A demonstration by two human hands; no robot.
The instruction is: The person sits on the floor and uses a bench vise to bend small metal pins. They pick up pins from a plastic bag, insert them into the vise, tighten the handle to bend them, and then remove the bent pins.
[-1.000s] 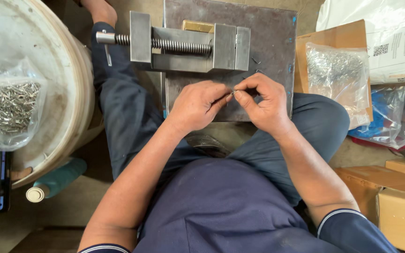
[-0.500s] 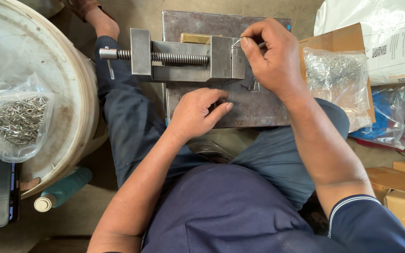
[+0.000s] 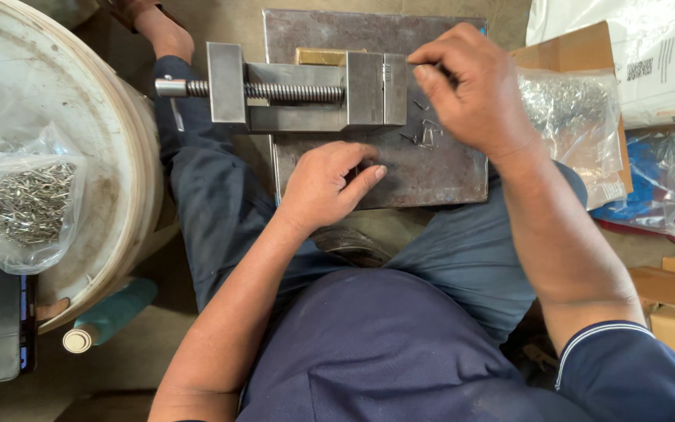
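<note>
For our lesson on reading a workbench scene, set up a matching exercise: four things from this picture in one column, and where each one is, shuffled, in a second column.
Things:
1. left hand
2. right hand
3. bag of small metal parts
4. small loose metal pieces

Places:
A. on the white bucket
B. at the jaw end of the steel vise
C. flat on the near part of the metal plate
D. on the plate, beside the right hand

Pairs: 1-C, 2-B, 3-A, 4-D
</note>
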